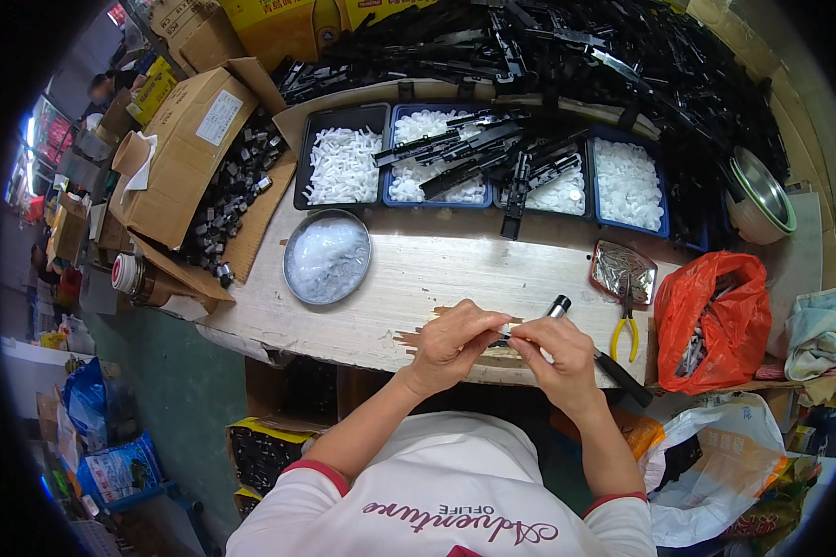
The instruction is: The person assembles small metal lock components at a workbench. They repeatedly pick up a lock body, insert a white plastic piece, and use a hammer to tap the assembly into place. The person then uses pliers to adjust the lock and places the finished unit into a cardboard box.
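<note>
At the front edge of the workbench (418, 269), both hands meet over a small black and white part (504, 336), mostly hidden by the fingertips; its kind is too small to tell. My left hand (450, 345) pinches it from one side, thumb and forefinger together. On the other side my right hand (557, 357) pinches it too. A hammer (622, 376) with a black handle and a shiny metal head lies beneath the right hand. Yellow-handled pliers (627, 334) rest right of that hand, their jaws on a red tray (622, 269) of small metal pins.
Across the back stand bins of white plastic pieces (344, 167), with black rail-like parts (474, 148) lying over them and a heap behind. A round metal dish (328, 260) holds clear-white bits. A carton (190, 167) spills metal parts at left; a red bag (715, 320) sits at right.
</note>
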`<state>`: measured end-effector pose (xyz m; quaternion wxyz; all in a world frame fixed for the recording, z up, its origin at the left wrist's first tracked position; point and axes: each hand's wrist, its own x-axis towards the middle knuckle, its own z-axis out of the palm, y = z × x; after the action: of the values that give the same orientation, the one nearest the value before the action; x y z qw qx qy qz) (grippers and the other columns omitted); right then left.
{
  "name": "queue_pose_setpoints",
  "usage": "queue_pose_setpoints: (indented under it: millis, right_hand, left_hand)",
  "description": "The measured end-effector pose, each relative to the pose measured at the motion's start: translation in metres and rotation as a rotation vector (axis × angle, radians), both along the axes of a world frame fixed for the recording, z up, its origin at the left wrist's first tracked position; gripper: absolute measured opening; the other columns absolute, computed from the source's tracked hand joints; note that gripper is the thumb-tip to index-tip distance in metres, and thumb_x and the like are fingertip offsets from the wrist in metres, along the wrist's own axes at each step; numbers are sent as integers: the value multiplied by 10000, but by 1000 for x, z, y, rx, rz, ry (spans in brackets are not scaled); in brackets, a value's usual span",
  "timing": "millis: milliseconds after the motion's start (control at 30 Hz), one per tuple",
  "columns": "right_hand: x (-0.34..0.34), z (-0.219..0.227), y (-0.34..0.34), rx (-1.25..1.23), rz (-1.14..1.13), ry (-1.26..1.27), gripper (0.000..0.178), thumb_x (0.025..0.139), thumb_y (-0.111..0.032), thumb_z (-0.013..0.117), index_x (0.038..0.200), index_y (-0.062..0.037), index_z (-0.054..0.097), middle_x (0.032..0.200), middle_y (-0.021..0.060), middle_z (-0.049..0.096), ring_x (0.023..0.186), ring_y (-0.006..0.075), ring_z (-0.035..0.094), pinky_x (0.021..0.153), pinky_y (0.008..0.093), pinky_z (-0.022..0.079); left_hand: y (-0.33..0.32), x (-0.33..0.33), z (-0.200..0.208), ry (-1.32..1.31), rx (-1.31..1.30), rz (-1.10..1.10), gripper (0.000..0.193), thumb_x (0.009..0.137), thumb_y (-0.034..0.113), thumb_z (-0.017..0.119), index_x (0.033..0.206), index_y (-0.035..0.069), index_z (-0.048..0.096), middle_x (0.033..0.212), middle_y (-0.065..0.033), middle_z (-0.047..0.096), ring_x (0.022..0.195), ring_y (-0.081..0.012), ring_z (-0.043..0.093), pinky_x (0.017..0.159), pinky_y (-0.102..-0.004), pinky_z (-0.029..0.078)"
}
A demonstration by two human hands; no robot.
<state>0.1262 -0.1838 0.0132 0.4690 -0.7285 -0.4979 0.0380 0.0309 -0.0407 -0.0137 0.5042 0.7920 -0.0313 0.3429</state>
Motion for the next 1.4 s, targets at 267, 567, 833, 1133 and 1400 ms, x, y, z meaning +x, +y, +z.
queue_pose_setpoints:
  millis: [267, 567, 833, 1133, 1400]
  right_hand:
    - [2, -11, 2, -168, 47, -298, 138, 687, -34, 642, 805, -40, 572, 759, 58, 591, 680, 207, 566, 591, 316, 375]
    - [0, -29, 20, -303, 198, -379, 89, 673, -49, 609, 717, -62, 532, 665, 52, 494, 634, 205, 520, 590, 329, 338]
    - [5, -22, 30, -388, 287, -449, 106, 642, -57, 618, 692, -68, 526, 638, 46, 478, 598, 210, 505, 585, 335, 341]
    - [5, -13, 39, -549, 398, -401, 85, 694, -54, 583, 780, -50, 586, 737, 76, 554, 687, 233, 557, 670, 356, 363]
    - [57, -5, -25, -198, -155, -237, 76, 751, -4, 595, 825, -17, 604, 736, 80, 564, 650, 191, 538, 583, 275, 408]
  left_hand:
    - [9, -15, -10, 223, 161, 143, 194, 662, 7, 674, 843, 56, 626, 873, -45, 598, 862, -205, 513, 758, -314, 360]
    - [8, -25, -30, 361, 141, 173, 94, 646, 65, 666, 710, 86, 599, 942, -12, 561, 976, -200, 456, 822, -346, 274]
    - [8, -25, -36, 334, 119, 161, 87, 649, 36, 644, 695, 73, 580, 932, -27, 548, 969, -203, 452, 827, -355, 263]
    - [7, -23, -36, 355, 115, 153, 133, 629, 27, 653, 731, 74, 581, 935, -33, 555, 942, -216, 461, 829, -349, 276]
    - [6, -21, -31, 412, 190, 174, 129, 656, 76, 672, 769, 88, 610, 927, -22, 536, 930, -208, 446, 832, -356, 259]
